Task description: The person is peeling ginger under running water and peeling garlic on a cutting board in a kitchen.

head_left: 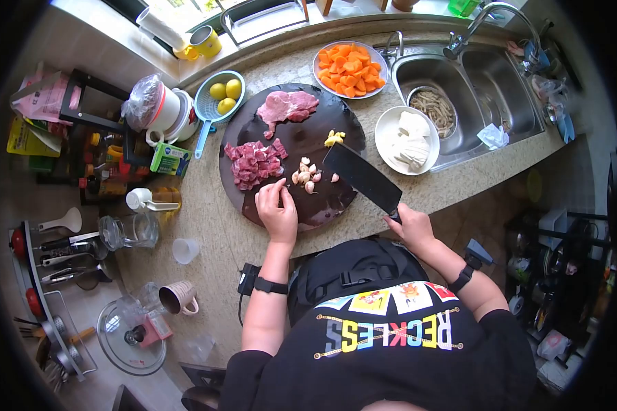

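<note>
Head view: right hand (411, 225) clenched on the cleaver (363, 178) handle, broad face of the blade up, over the round cutting board (301, 140) just beside the garlic cloves (307, 175). Left hand (277, 212) has fingertips down on the board at the near edge of the garlic. It may be pinching a clove; can't tell at this resolution. Done, by my read: carrot pieces (349, 68) plated, diced meat (253, 164) piled on the board. Left: meat slab (288, 106) uncut, garlic looks whole.
</note>
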